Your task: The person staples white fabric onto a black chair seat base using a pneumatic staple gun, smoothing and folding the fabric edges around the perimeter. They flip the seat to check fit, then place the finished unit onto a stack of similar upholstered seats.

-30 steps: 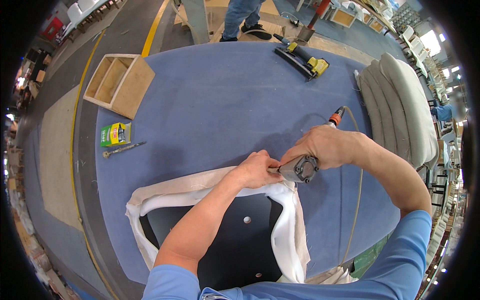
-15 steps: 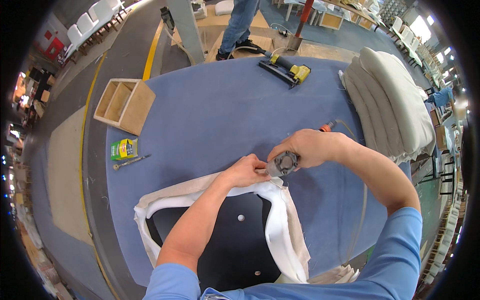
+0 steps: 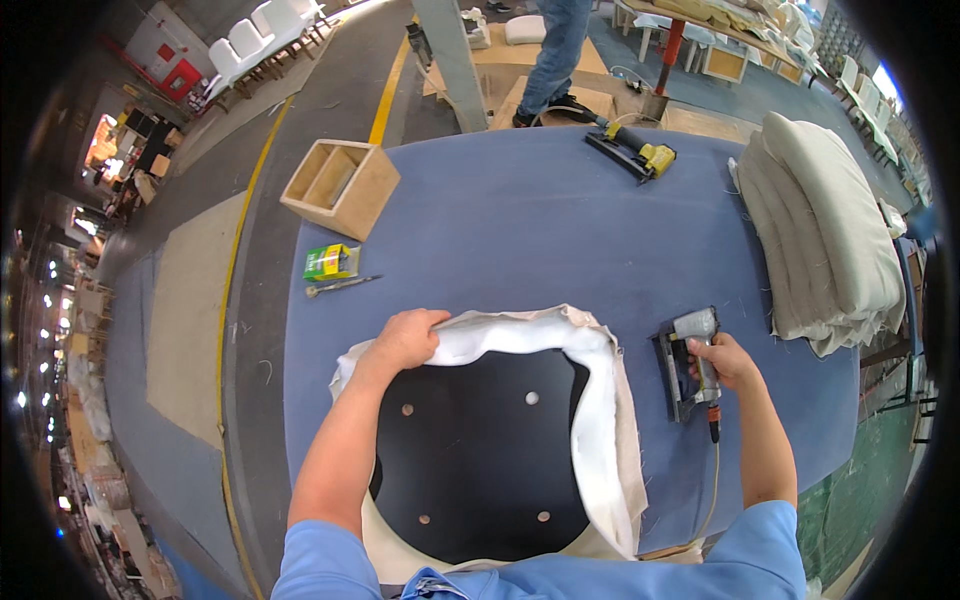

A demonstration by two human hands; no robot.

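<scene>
L grip [image 3: 406, 338] was clamped on fabric [image 3: 628, 450] at far edge of black panel [image 3: 480, 450], on tabletop [image 3: 500, 230]; R grip [image 3: 724, 362] on grey stapler [image 3: 696, 323]. Slack hold could've puckered fabric; snagged hose [image 3: 714, 485], jerked stapler.

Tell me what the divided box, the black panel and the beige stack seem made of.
Divided box: probably wood or fibreboard, unpainted, matte tan. Black panel: perhaps plastic or painted board; smooth, faint sheen. Beige stack: likely woven fabric, matte, with soft folds and loose threads.
</scene>
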